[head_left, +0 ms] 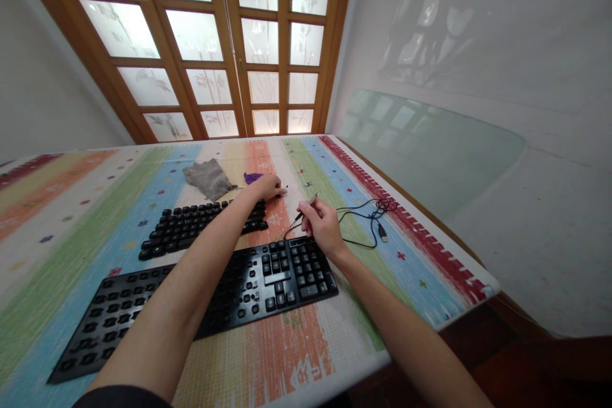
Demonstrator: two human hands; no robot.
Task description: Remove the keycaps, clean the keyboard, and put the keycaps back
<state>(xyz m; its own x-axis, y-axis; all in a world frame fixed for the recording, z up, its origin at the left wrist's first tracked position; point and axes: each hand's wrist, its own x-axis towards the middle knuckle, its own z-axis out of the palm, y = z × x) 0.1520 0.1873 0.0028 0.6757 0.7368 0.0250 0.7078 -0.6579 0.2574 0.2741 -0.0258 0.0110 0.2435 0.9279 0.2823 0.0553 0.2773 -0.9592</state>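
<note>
Many panes in far doors; pale wall right; over striped tablecloth, our right hand grips slim tool; left hand's grasp we cannot tell.

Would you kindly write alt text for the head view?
A person's right hand holds a slim tool by a partly stripped black computer keyboard; the left hand is near loose keycaps in rows. A grey cloth and USB cable lie on the striped tablecloth.

The right grip holds a slim tool near the keyboard.
</note>
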